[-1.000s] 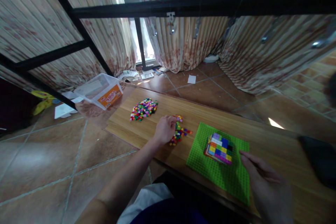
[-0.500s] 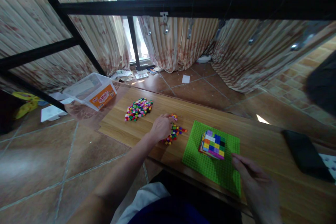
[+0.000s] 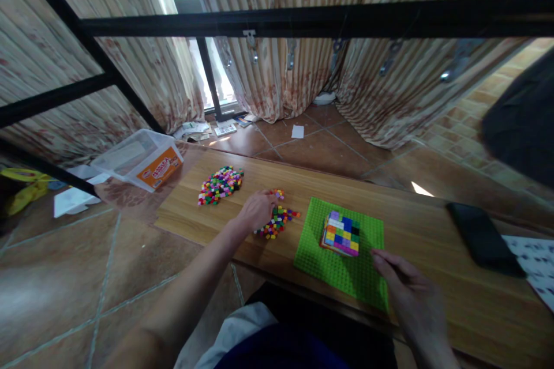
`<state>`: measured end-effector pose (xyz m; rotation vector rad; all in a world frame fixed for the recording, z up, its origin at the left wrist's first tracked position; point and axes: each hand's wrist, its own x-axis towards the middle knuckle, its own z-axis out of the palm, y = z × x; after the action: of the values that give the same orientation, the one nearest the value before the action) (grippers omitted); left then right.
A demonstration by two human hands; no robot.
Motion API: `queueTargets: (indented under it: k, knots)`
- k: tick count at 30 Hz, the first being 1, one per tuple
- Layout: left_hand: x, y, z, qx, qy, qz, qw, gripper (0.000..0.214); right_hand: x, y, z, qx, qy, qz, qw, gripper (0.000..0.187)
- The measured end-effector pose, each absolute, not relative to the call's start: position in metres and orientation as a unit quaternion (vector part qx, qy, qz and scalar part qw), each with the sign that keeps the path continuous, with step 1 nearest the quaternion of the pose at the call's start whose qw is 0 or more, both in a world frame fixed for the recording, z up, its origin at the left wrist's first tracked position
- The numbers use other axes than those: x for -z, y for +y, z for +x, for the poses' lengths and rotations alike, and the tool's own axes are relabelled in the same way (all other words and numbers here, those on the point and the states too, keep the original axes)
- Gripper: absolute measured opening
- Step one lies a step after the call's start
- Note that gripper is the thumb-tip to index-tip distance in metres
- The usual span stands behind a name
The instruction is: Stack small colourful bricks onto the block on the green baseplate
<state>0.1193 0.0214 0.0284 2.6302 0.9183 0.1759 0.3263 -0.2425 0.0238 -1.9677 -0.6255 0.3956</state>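
My left hand [image 3: 258,210] reaches over the table with its fingers bent together at a small cluster of toy bricks [image 3: 280,194]; its fingertips are partly hidden, so whatever they pinch does not show. Just below these fingers spreads a loose pile of mixed-colour bricks [image 3: 279,222]. A green baseplate [image 3: 311,248] lies to the right, bearing a square block built of multicoloured bricks [image 3: 343,234]. Beside the plate's right edge is my right hand [image 3: 413,294], thumb and forefinger pressed together. Anything between those tips is too small to make out.
A larger brick pile [image 3: 220,184] lies on the left of the wooden table [image 3: 186,207]. Past it stands a clear plastic box [image 3: 141,158] with an orange label. A black phone [image 3: 485,239] and a printed sheet [image 3: 532,265] are at right. A black metal bar [image 3: 277,23] crosses above.
The whole view has shifted, with the table's things sitting slightly further left. My left hand stays at the small cluster, and my right hand keeps its pinch beside the baseplate.
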Motion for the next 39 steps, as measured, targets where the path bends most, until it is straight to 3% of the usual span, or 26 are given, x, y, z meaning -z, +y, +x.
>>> queueTargets:
  k: [6,19,23,26,30,34,39]
  knots:
    - [-0.030,0.024,0.108,-0.049,0.290,0.934,0.202,0.038,-0.021,-0.244,0.327,-0.172,-0.244,-0.825,0.480,0.038]
    - [-0.032,0.015,0.109,-0.093,0.337,0.920,0.175,0.023,-0.024,-0.244,0.328,-0.205,-0.222,-0.822,0.482,0.042]
    - [-0.043,-0.001,0.109,-0.219,0.327,0.871,0.294,0.027,-0.032,-0.239,0.319,-0.193,-0.243,-0.806,0.503,0.039]
    - [-0.055,-0.026,0.118,-0.301,0.269,0.804,0.437,0.017,-0.044,-0.227,0.302,-0.193,-0.293,-0.770,0.533,0.031]
    - [-0.070,-0.061,0.135,-0.298,0.195,0.705,0.613,0.026,-0.066,-0.208,0.277,-0.195,-0.386,-0.701,0.567,0.021]
    - [-0.080,-0.077,0.146,-0.290,0.139,0.684,0.655,0.041,-0.081,-0.200,0.268,-0.188,-0.447,-0.665,0.568,0.021]
    - [-0.085,-0.085,0.152,-0.280,0.125,0.687,0.658,0.042,-0.079,-0.202,0.271,-0.147,-0.486,-0.654,0.561,0.023]
